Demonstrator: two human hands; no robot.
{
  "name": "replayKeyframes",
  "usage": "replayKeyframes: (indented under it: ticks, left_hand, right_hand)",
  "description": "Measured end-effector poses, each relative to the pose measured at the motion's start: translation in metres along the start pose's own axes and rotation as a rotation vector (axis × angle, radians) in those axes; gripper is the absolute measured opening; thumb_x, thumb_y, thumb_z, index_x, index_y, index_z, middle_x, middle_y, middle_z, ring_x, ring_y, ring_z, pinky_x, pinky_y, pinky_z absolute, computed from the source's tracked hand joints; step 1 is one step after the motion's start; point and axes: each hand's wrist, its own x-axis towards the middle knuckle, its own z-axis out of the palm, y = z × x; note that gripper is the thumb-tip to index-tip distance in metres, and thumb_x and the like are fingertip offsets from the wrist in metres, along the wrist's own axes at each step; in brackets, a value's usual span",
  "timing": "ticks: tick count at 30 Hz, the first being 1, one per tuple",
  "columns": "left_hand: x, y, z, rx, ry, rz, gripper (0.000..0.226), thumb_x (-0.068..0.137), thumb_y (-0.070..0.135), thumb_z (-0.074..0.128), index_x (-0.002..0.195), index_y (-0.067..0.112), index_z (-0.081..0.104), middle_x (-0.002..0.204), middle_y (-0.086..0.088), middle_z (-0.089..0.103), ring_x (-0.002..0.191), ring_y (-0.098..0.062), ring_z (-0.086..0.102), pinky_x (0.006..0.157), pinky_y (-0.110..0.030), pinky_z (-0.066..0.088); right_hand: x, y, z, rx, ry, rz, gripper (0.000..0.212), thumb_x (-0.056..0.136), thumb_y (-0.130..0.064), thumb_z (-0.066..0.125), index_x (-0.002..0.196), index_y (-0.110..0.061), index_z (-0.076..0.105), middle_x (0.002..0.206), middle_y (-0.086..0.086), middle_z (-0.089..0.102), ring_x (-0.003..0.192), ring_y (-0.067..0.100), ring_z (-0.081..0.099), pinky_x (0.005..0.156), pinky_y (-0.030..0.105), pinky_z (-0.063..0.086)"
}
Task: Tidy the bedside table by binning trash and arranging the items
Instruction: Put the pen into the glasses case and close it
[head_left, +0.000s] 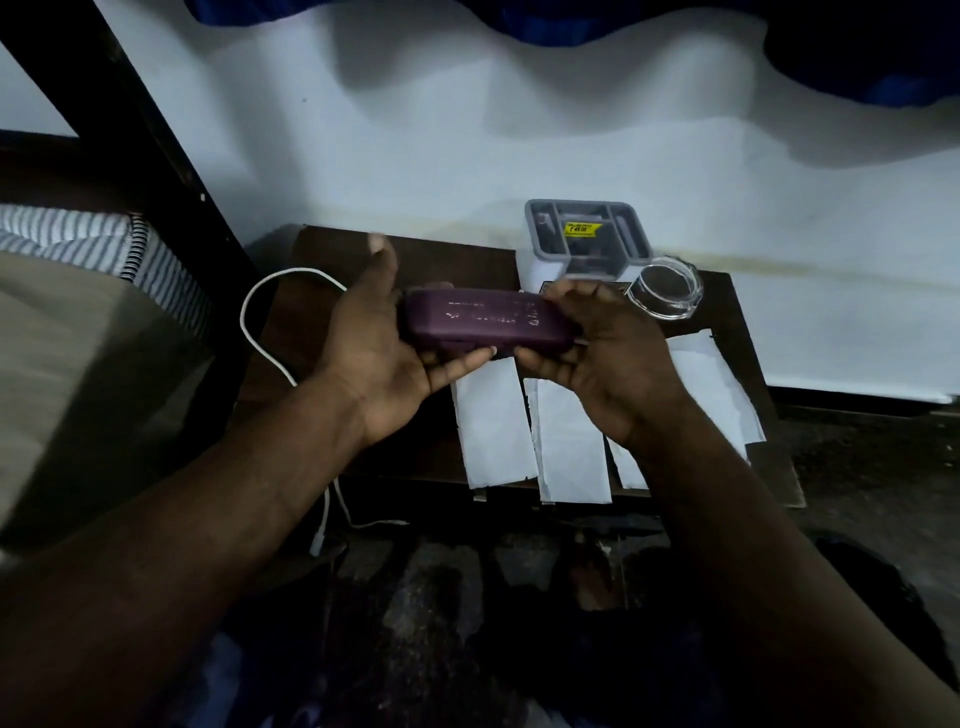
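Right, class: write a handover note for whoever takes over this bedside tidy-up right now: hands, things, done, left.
The left grip and right grip each hold one end of the case, above the table.
On the table: paper strips at the front, organiser and glass dish at the back, cable on the left, trailing off.
Done: nothing plainly; no bin in view.
Left: set the case down, bin the strips if trash, arrange the rest.
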Motion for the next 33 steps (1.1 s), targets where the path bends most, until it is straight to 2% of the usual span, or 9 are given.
replayKeyframes:
  ticks: [1,3,5,13,22,24,26,29,33]
  left_hand:
    - [0.0,-0.001,0.002,0.042,-0.005,0.02,0.054,0.092,0.058,0.062,0.115,0.009,0.066,0.109,-0.011,0.077,0.1,-0.028,0.075,0.076,-0.042,0.063]
    - [0.002,-0.005,0.003,0.128,-0.002,0.06,0.021,0.092,0.024,0.072,0.107,0.009,0.068,0.1,-0.008,0.076,0.095,-0.023,0.074,0.074,-0.034,0.062]
    - [0.003,-0.007,0.003,0.149,0.021,0.08,0.023,0.089,0.01,0.075,0.111,0.007,0.068,0.101,-0.009,0.075,0.093,-0.02,0.074,0.074,-0.029,0.061]
    - [0.003,-0.004,0.003,0.12,0.046,0.202,0.013,0.084,0.007,0.078,0.095,0.008,0.07,0.086,-0.005,0.077,0.076,-0.016,0.075,0.068,-0.026,0.06]
    - [0.007,0.005,-0.005,0.125,0.113,0.133,0.045,0.087,0.001,0.074,0.126,0.015,0.057,0.111,-0.009,0.072,0.081,-0.022,0.076,0.067,-0.029,0.061]
    - [0.008,0.009,-0.01,0.321,0.082,0.21,0.055,0.084,-0.002,0.076,0.129,0.021,0.056,0.121,-0.007,0.069,0.091,-0.023,0.076,0.073,-0.03,0.062]
    - [0.01,0.013,-0.018,0.741,0.083,0.392,0.057,0.078,0.003,0.083,0.125,0.024,0.06,0.121,-0.002,0.068,0.105,-0.022,0.072,0.083,-0.033,0.061]
    - [0.011,0.022,-0.028,1.308,0.131,0.603,0.053,0.069,0.028,0.092,0.116,0.027,0.065,0.107,0.008,0.068,0.096,-0.015,0.064,0.08,-0.023,0.051]
    - [0.015,0.031,-0.032,1.551,0.166,0.73,0.053,0.069,0.039,0.09,0.114,0.022,0.07,0.102,0.004,0.06,0.095,-0.014,0.053,0.076,-0.027,0.038]
  right_hand:
    - [0.001,0.001,0.001,-0.021,0.005,-0.014,0.002,0.1,-0.012,0.067,0.098,-0.011,0.067,0.095,0.008,0.077,0.081,0.025,0.076,0.068,0.035,0.063]
    - [0.002,0.004,0.004,-0.047,0.033,-0.037,0.01,0.095,-0.003,0.07,0.102,-0.009,0.065,0.102,0.012,0.074,0.08,0.025,0.075,0.068,0.034,0.063]
    - [0.002,0.004,0.005,-0.048,0.049,-0.075,0.016,0.094,0.0,0.07,0.106,-0.009,0.064,0.112,0.017,0.071,0.082,0.027,0.075,0.069,0.035,0.064]
    - [0.003,0.004,0.01,-0.033,0.041,-0.155,0.035,0.093,-0.005,0.074,0.122,-0.01,0.054,0.121,0.023,0.07,0.088,0.032,0.077,0.075,0.039,0.066]
    - [0.008,0.011,0.018,-0.103,-0.006,-0.051,0.048,0.092,-0.002,0.074,0.134,-0.006,0.052,0.09,0.008,0.079,0.075,0.025,0.078,0.071,0.03,0.064]
    - [0.011,0.01,0.018,-0.103,0.027,-0.054,0.047,0.092,-0.002,0.074,0.134,-0.006,0.053,0.092,0.01,0.079,0.078,0.026,0.077,0.073,0.03,0.064]
    - [0.012,0.01,0.018,-0.109,0.044,-0.049,0.047,0.093,-0.003,0.074,0.136,-0.006,0.054,0.095,0.011,0.078,0.081,0.026,0.077,0.075,0.031,0.065]
    - [0.013,0.012,0.02,-0.101,0.026,-0.051,0.048,0.093,-0.002,0.074,0.136,-0.007,0.054,0.094,0.01,0.078,0.081,0.027,0.076,0.079,0.032,0.066]
    - [0.015,0.014,0.021,-0.169,0.045,-0.073,0.049,0.094,-0.009,0.075,0.137,-0.009,0.052,0.096,0.009,0.077,0.08,0.028,0.077,0.074,0.033,0.065]
